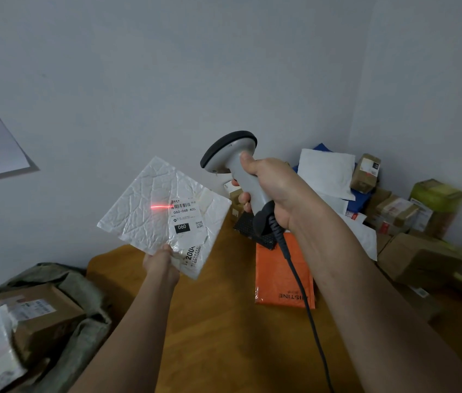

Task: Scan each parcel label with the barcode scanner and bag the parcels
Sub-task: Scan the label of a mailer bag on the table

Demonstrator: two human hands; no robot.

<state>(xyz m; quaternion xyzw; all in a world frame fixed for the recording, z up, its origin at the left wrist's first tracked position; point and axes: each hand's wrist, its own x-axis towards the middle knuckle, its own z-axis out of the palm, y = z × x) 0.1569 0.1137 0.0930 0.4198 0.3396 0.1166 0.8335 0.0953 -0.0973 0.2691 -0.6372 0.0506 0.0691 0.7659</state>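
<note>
Crinkled glossy plastic parcel (pixel 150 205); wooden table (pixel 224 321)

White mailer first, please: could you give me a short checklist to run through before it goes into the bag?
1. Left hand grips the white mailer by its lower corner: ok.
2. Label faces the barcode scanner: ok.
3. Right hand grips the scanner's handle: ok.
4. Red scan line spans the barcode: not ok, it sits mostly left of it.
5. Scan registered: cannot tell.
6. Green bag open at lower left, boxes inside: ok.
</note>
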